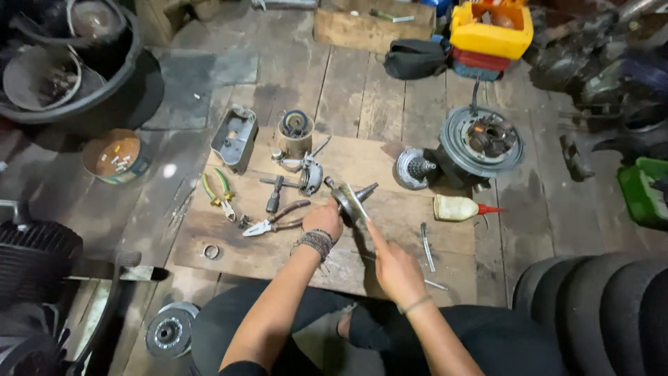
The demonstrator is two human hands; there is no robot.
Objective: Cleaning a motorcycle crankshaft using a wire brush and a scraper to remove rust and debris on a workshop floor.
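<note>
My left hand point(323, 219), with a beaded bracelet at the wrist, is closed on the lower end of a grey metal crankshaft-like part point(350, 200) that stands tilted on a wooden board point(243, 251). My right hand point(393, 268) is beside it, index finger stretched out and touching the part's lower side. Pliers with dark red handles point(278, 221) lie just left of my left hand.
On the board lie green-handled pliers point(217, 189), a T-handle tool point(275, 191), a small ring point(211, 251), a metal strip point(426, 245) and a yellowish squeeze bottle with red tip point(459, 207). A round engine part point(480, 143), a metal cover point(235, 138) and tyres point(598, 306) surround it.
</note>
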